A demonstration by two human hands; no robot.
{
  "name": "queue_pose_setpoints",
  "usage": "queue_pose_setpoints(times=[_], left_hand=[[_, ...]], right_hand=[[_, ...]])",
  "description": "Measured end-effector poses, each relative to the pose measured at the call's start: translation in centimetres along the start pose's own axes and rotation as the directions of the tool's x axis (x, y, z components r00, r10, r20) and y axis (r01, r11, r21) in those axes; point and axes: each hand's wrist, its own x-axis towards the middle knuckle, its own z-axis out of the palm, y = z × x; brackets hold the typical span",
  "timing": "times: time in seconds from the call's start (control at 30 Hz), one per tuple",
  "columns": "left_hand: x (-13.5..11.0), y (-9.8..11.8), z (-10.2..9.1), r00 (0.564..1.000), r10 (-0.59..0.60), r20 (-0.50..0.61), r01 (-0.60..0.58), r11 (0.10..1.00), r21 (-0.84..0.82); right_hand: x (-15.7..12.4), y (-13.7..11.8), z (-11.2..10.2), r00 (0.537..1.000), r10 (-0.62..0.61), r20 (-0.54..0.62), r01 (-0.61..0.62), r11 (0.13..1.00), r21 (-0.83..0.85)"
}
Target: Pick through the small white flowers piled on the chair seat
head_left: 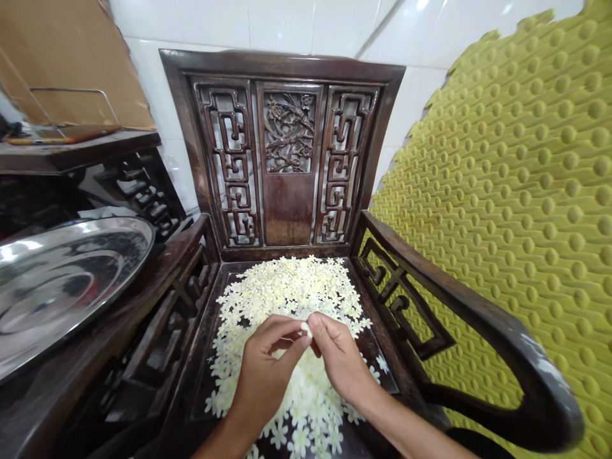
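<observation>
A: So, what do the hands have?

B: The right hand (342, 363) is pinched narrow, its thumb and forefinger closed on one small white blossom (305, 329). The left hand (264, 376) curls in just beside it with its fingers drawn narrow, but I cannot tell whether it grips the blossom too.

A: Why such a fine hold?

B: Probably because the blossom is so small that only fingertips can single it out.

A: And the rest of the flowers?

B: A loose heap of cream-white, star-shaped blossoms (291, 287) lies right under the hands on the dark wooden seat (381, 373) of a carved armchair. Spread this shallow, the blossoms seem easy to reach from above.

A: What's further out?

B: Behind the heap rises the chair's fretwork back (229, 162), with a bird-and-branch carved panel (289, 132) at its centre, against white wall tiles (280, 25). To the left, a shiny steel tray (62, 287) sits tilted within reach, while a yellow-green dimpled foam mat (526, 191) stands beyond the right armrest (478, 299).
</observation>
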Motion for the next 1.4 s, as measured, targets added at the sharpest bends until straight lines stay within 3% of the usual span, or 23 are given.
queue_pose_setpoints(times=[0.1,0.17,0.27,0.37,0.57,0.7,1.13,1.27,1.4], left_hand=[[0.1,0.3,-0.3,0.995,0.102,0.000,-0.101,0.985,0.142],[0.2,0.3,-0.5,0.994,0.109,0.010,-0.110,0.981,0.158],[0.2,0.0,-0.6,0.998,0.054,-0.019,-0.051,0.994,0.094],[-0.1,-0.1,-0.2,0.999,-0.016,-0.049,0.018,0.999,0.040],[-1.0,-0.4,0.8,0.983,-0.172,0.069,0.176,0.983,-0.054],[-0.9,-0.4,0.8,0.978,-0.200,0.060,0.206,0.970,-0.132],[-0.1,0.0,0.1,0.937,-0.350,0.005,0.340,0.906,-0.253],[0.1,-0.1,-0.3,0.936,-0.350,-0.027,0.332,0.907,-0.259],[0.3,0.2,-0.3,0.938,-0.339,-0.068,0.316,0.921,-0.228]], right_hand=[[0.0,-0.2,-0.1,0.999,0.017,0.049,-0.019,0.999,0.031],[0.2,-0.2,-0.2,0.996,0.011,0.089,-0.016,0.998,0.053],[0.4,-0.5,-0.6,0.995,-0.010,0.099,0.005,0.998,0.056],[0.5,-0.8,-0.8,1.000,-0.020,0.024,0.019,0.999,0.043],[0.7,-0.7,-0.7,0.993,-0.067,-0.099,0.073,0.996,0.058],[0.5,-0.5,-0.3,0.990,-0.072,-0.123,0.084,0.992,0.094],[-0.2,-0.4,0.6,0.998,0.039,-0.039,-0.033,0.988,0.151],[-0.1,-0.7,0.1,0.997,0.008,-0.074,-0.005,0.999,0.042],[0.1,-1.0,-0.4,0.978,-0.138,-0.156,0.110,0.978,-0.179]])
